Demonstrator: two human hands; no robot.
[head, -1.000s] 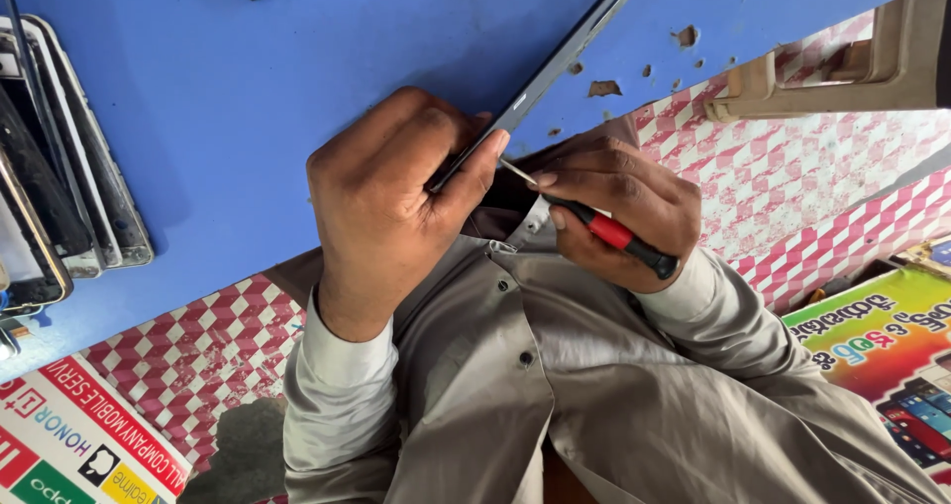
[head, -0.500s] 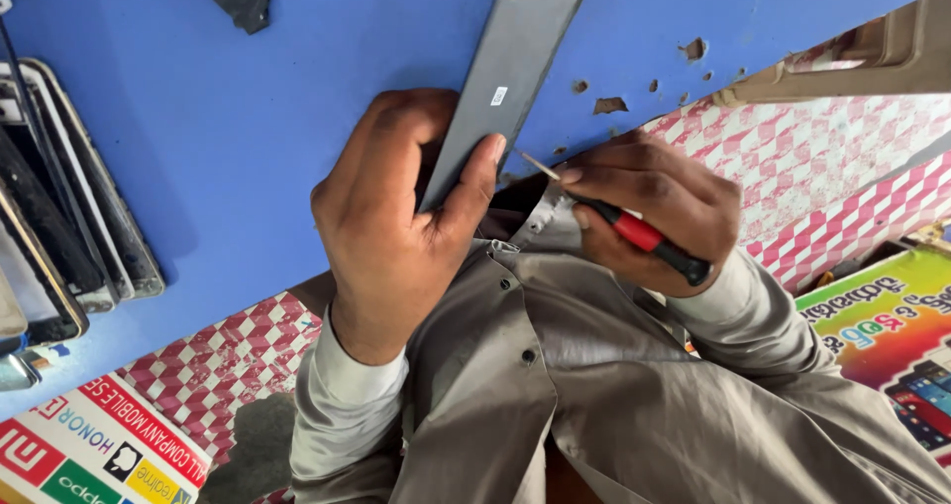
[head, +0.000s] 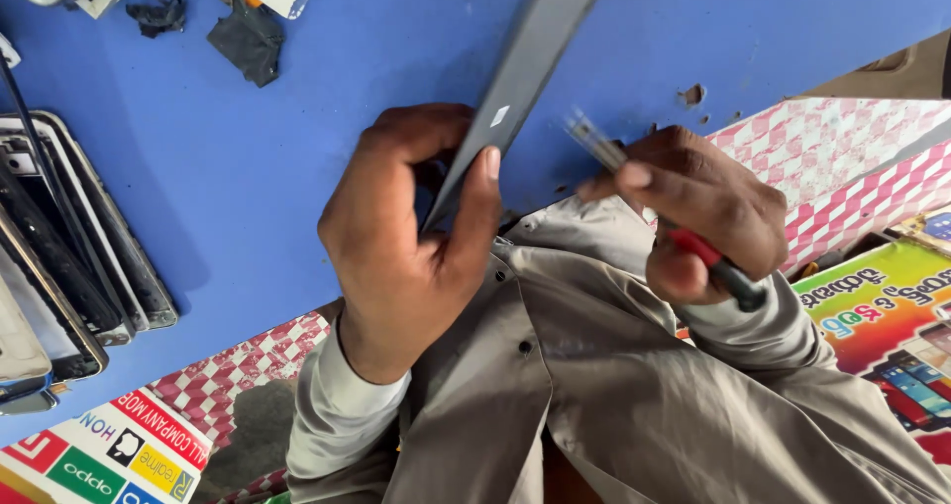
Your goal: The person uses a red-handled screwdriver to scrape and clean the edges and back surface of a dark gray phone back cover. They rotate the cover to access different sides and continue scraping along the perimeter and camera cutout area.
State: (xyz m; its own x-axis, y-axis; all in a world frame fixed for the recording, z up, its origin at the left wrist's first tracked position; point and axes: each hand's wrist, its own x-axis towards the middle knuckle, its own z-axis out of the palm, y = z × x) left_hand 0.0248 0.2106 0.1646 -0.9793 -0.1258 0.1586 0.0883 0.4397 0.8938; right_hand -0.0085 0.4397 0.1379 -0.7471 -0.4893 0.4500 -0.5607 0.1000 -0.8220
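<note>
Grey and slim, the flat panel (head: pixel 525 63) stands on edge over the blue tabletop (head: pixel 297 167), its lower end clamped between the thumb and curled fingers of the left hand (head: pixel 406 237). The right hand (head: pixel 703 212) has its fingers pinching a red-and-black-handled screwdriver (head: pixel 649 202), whose blurred tip hangs just beside the panel and not on it. By my reckoning the work is midway: panel gripped, tool poised, nothing visibly opened, while stacked phone frames (head: pixel 69 266) wait at the side.

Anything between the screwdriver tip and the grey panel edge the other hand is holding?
Nothing visible. The left hand holds the grey panel edge-on; the right hand points the screwdriver at it, only blue table showing in the gap. The tip is motion-blurred.
</note>
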